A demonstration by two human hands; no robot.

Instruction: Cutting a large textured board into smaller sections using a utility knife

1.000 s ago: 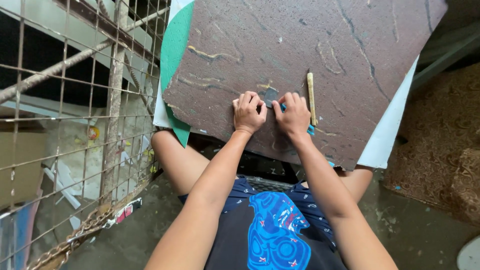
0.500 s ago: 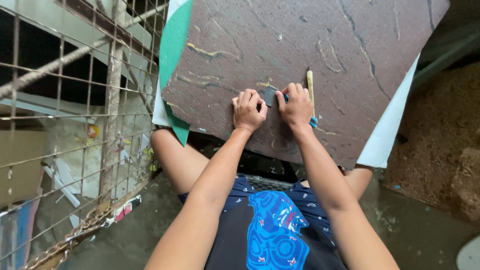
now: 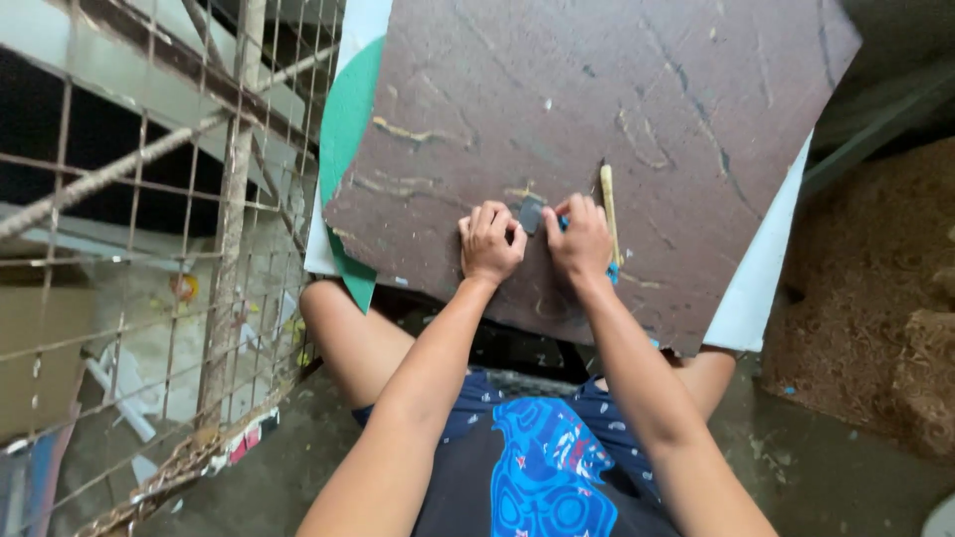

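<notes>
The fingers of the left hand (image 3: 489, 242) are curled down, tips pressing a small dark grey piece (image 3: 531, 213) against the brown board (image 3: 617, 109), while the fingers of the right hand (image 3: 581, 239) bunch at the piece's other edge, seemingly pinching something blue that is mostly hidden. Both forearms reach forward, wrists bent, knuckles up. Just right of the right fingers a pale slim stick (image 3: 607, 204) lies on the board; a white sheet (image 3: 761, 288) and green edge (image 3: 343, 139) show beneath it.
</notes>
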